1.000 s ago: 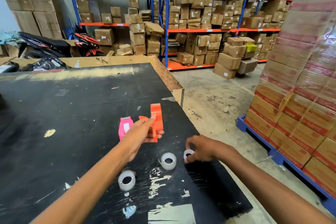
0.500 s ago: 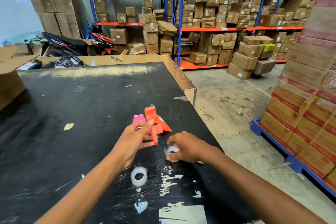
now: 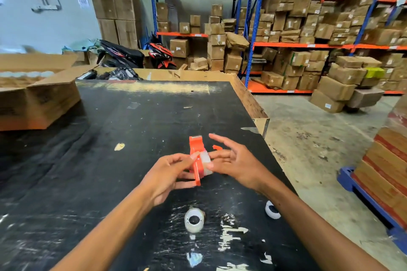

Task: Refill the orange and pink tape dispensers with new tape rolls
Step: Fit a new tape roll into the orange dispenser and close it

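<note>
My left hand (image 3: 167,174) grips the orange tape dispenser (image 3: 196,158), held upright above the black table (image 3: 136,134), thumb and fingers closed on its near side. My right hand (image 3: 233,160) presses a clear tape roll (image 3: 206,164) against the dispenser's right side; thumb and lower fingers hold the roll, the other fingers spread. A second tape roll (image 3: 193,220) lies on the table near my left forearm. A third roll (image 3: 272,210) lies partly hidden behind my right forearm. An open cardboard box (image 3: 37,97) sits at the table's far left.
</note>
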